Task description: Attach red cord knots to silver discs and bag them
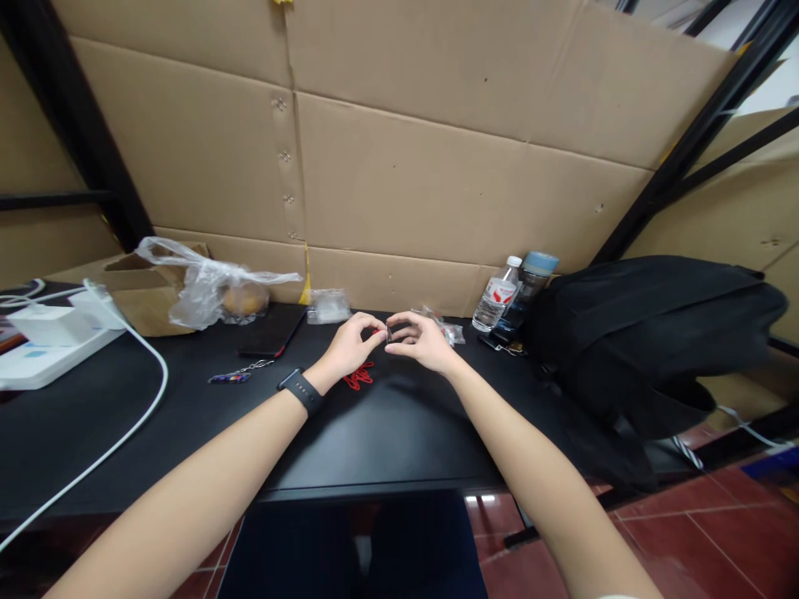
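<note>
Small dark piece point(395, 333), in right hand point(428, 343) fingers, left hand point(349, 348) just beside

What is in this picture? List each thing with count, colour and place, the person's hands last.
table: one, black, under everything.
cardboard sheets: several, brown, behind table.
cardboard box: one, brown, back left.
plastic bag: one, clear, against that box.
white blocks: two, white, far left.
cable: one, white, left.
phone: one, black, beside bag.
keychain: one, blue, left of hands.
cord: one bundle, red, under left hand.
water bottle: one, clear, right of hands.
flask: one, dark, blue lid, beside bottle.
backpack: one, black, right.
small piece: one, dark, between both hands.
watch: one, black, left wrist.
left hand: fingertip grip on small piece.
right hand: same grip.
</note>
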`<state>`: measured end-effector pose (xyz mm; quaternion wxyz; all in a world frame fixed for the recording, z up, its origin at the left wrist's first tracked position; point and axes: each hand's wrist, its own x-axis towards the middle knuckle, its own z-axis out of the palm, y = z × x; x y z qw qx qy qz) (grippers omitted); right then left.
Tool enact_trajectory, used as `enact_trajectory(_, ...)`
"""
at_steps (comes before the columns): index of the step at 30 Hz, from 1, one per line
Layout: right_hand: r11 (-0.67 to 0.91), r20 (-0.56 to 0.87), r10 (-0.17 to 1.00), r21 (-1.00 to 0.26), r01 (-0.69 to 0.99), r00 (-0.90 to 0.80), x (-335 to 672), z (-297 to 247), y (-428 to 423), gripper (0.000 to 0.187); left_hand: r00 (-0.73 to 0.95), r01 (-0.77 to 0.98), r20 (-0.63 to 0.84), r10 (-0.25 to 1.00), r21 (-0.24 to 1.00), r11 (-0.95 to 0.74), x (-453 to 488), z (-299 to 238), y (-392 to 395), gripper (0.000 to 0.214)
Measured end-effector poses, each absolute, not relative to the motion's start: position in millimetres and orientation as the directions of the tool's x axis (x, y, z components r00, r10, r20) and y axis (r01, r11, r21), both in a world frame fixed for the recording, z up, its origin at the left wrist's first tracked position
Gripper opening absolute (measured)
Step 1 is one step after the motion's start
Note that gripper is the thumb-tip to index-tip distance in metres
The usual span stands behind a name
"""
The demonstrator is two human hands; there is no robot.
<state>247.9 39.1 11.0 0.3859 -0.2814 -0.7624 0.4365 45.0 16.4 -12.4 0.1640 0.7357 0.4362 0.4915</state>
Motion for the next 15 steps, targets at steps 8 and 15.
enact_trajectory(8,0.429,0.340,0.781,-0.902,0.053,-0.524,248.6,8.8,40.6,0.057,0.157,0.500,0.565,0.810,0.662,-0.558,46.2,-14.3,14.3,0.016)
enact_trajectory(15,0.411,0.327,0.783,-0.910,0.046,-0.529,247.3,8.7,39.1,0.057,0.130,0.539,0.561,0.818,0.652,-0.533,47.3,-14.5,13.4,0.017)
